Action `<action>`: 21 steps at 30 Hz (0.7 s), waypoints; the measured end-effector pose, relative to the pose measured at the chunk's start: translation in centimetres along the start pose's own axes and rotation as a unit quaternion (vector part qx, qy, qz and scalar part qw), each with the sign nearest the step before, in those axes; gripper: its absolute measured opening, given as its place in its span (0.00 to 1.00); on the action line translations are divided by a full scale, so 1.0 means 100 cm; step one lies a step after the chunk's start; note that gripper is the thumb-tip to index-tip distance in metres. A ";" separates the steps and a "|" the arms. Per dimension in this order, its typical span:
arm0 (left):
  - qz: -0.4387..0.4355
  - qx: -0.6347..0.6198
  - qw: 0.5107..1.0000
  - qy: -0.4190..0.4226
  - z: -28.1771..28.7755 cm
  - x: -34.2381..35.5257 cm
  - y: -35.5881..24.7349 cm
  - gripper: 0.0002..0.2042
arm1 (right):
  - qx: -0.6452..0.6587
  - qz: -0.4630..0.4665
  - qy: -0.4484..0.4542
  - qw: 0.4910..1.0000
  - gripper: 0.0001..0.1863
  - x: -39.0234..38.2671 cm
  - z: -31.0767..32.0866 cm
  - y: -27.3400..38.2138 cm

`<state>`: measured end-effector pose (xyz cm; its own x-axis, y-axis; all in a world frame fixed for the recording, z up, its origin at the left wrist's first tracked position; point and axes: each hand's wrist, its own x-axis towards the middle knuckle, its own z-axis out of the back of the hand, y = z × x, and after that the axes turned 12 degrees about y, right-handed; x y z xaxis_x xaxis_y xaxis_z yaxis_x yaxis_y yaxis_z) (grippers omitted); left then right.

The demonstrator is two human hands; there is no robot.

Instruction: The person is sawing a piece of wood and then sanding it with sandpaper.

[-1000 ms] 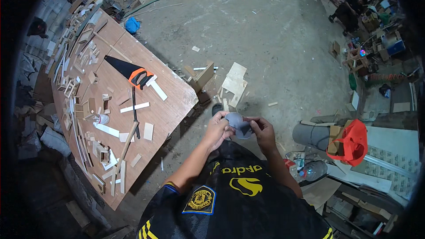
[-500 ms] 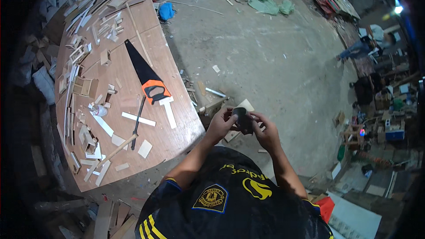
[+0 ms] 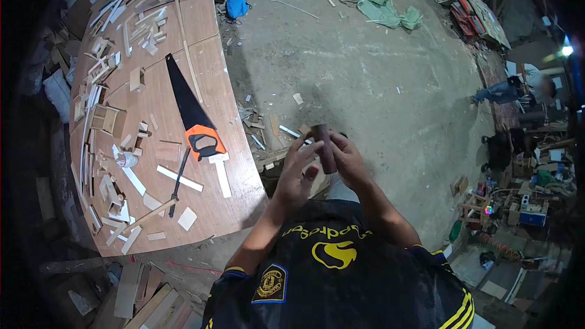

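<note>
A dark reddish-brown rolled sheet [image 3: 325,149] stands upright between my hands, low in the middle of the head view. My right hand [image 3: 347,164] grips it from the right. My left hand [image 3: 297,167] has its curved fingers on its left side, slightly blurred. To the left, a handsaw [image 3: 203,140] with an orange and black handle lies on a plywood tabletop [image 3: 234,204]. Below the saw are a thin dark bar [image 3: 180,176] and white strips [image 3: 180,178], among several small wood pieces and little wooden boxes [image 3: 108,119].
Concrete floor [image 3: 365,61] spreads beyond the table, with wood offcuts [image 3: 271,131], a blue bag [image 3: 237,5] and green sheeting [image 3: 378,3]. Another person [image 3: 496,91] in jeans is at the right, near a dark-clad person [image 3: 499,149] and cluttered items [image 3: 533,207].
The grey sheet from a second ago now shows as a reddish-brown upright roll. My hands have moved upward, and the view has swung, showing more of the back floor.
</note>
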<state>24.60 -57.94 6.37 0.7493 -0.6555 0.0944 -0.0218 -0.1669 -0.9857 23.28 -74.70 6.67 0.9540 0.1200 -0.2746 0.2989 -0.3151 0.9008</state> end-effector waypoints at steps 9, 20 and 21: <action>0.032 0.165 0.975 -0.145 -0.035 0.134 0.024 0.29 | 0.090 -0.060 0.177 0.978 0.17 0.104 0.109 0.035; 0.069 -0.081 0.968 -0.227 -0.110 0.358 0.048 0.22 | 0.002 -0.092 0.215 0.972 0.14 0.185 0.319 0.190; 0.081 -0.083 0.968 -0.221 -0.109 0.369 0.045 0.21 | -0.031 -0.094 0.245 0.964 0.14 0.194 0.329 0.200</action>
<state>44.97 -90.94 6.92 0.9361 -0.3107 -0.1650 -0.2419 -0.2278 -0.9432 48.47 -109.63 8.32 0.7534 0.6055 -0.2565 0.4489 -0.1885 0.8735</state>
